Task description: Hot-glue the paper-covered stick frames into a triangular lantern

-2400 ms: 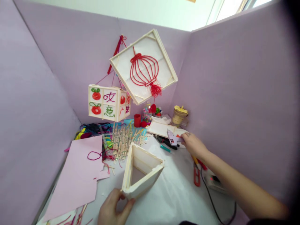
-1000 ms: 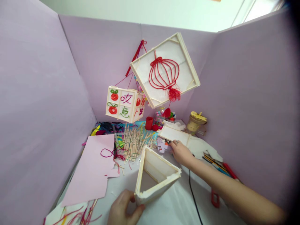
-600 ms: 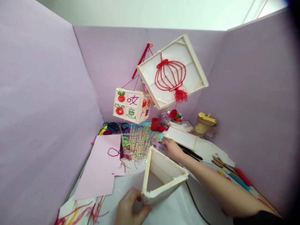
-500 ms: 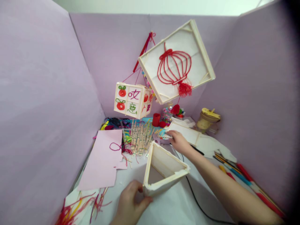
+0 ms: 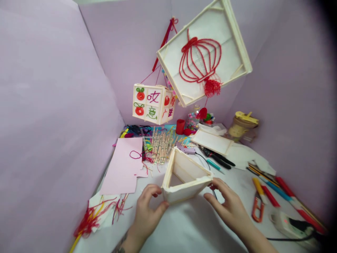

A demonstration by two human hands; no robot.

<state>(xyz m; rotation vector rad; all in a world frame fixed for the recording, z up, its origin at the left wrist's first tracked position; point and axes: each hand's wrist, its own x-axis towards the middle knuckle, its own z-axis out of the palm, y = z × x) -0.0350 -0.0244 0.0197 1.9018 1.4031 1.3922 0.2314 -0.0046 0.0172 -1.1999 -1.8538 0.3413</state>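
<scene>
A triangular box frame [image 5: 188,188] of pale wooden sticks with white panels stands on the white table, its open side facing up. My left hand [image 5: 150,212] is at its left corner, the index finger and thumb closed around it. At the opposite corner my right hand [image 5: 230,205] has its fingertips against the wood, the thumb low near the front panel. A small dark piece shows beneath the right fingers; its kind is unclear. Behind the frame lies a lilac glue gun [image 5: 186,149] with a dark cord.
A cube lantern [image 5: 149,105] and a panel with a red yarn lantern [image 5: 204,56] hang above. Bundled sticks [image 5: 162,146], pink paper [image 5: 122,168], black-handled pliers [image 5: 217,158], a teal pen-like tool [image 5: 214,165], an orange-handled cutter [image 5: 258,207] and a power strip [image 5: 292,225] lie around.
My right hand has come back from the glue gun area to the frame's right corner. My left hand stays at the left corner. The view has tilted downward.
</scene>
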